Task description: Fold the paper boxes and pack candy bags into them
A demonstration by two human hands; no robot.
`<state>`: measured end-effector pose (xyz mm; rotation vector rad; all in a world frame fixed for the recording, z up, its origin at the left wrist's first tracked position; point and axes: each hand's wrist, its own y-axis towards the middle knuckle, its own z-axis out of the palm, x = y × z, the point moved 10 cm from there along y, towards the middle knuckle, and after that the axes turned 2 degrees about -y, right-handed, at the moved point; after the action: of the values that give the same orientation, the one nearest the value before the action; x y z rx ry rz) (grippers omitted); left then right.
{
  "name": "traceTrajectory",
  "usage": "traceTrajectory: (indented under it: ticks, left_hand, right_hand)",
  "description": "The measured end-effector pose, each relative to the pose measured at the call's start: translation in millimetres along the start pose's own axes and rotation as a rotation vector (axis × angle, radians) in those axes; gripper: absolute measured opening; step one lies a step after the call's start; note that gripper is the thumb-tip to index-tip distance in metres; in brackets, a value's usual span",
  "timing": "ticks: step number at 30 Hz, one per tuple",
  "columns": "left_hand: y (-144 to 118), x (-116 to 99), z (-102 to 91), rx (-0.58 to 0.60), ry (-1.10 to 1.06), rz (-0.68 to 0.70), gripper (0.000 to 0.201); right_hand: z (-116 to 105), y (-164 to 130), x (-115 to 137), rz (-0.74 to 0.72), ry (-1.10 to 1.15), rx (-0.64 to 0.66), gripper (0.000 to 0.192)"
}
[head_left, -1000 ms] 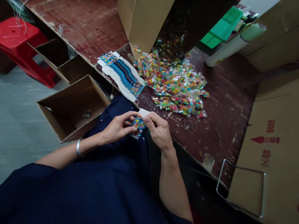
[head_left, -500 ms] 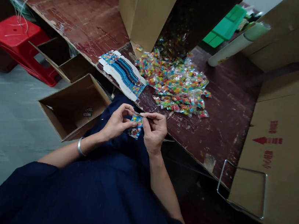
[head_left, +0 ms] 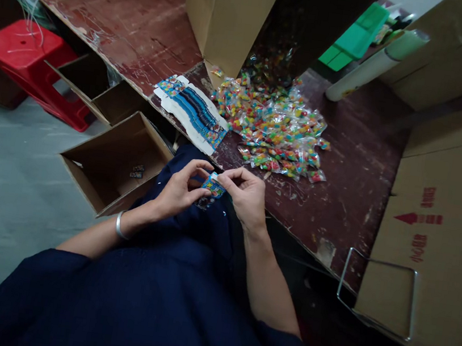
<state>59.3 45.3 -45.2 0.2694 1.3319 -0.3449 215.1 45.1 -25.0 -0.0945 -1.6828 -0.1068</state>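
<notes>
A small blue printed carton [head_left: 212, 186] sits between both my hands, just over my lap at the table's near edge. My left hand [head_left: 180, 190] pinches its left side with thumb and fingers. My right hand [head_left: 245, 195] grips its right end, fingers curled over the top. Beyond them a flat stack of unfolded blue cartons [head_left: 192, 112] lies on the dark red table [head_left: 342, 177]. To its right spreads a heap of clear packets of coloured candies [head_left: 272, 127].
An open cardboard box [head_left: 117, 164] stands on the floor at my left, a few small items inside. A red stool [head_left: 27, 61] is further left. A tall cardboard box [head_left: 228, 12] stands behind the candies. A large flat carton [head_left: 437, 236] and wire frame [head_left: 377, 296] lie right.
The carton's white end flap, up a second ago, is now folded down. My right fingers have shifted over the carton's top end. My left hand has kept its hold.
</notes>
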Motion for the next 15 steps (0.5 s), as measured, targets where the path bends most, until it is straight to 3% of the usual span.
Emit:
traceTrajectory:
  ticks: [5, 8, 11, 13, 15]
  left_hand:
    - [0.2, 1.2, -6.8, -0.041, -0.004, -0.041, 0.039]
    - [2.9, 2.6, -24.6, -0.061, 0.055, -0.064, 0.032]
    - [7.9, -5.2, -68.2, -0.156, 0.234, -0.03, 0.025]
    - [10.3, -16.5, -103.4, -0.247, 0.442, 0.013, 0.021]
    - [12.0, -24.0, -128.2, -0.281, 0.648, 0.017, 0.034]
  right_hand:
    - [10.3, -5.0, 23.6, -0.197, -0.104, 0.064, 0.033]
    - [21.9, 2.0, 23.3, -0.263, -0.229, 0.133, 0.032]
    - [26.3, 27.3, 16.4, -0.364, -0.451, 0.063, 0.022]
    - [31.1, 49.1, 7.1, -0.414, -0.618, 0.01, 0.036]
    - [39.3, 69.3, -7.6, -0.411, -0.739, 0.027, 0.037]
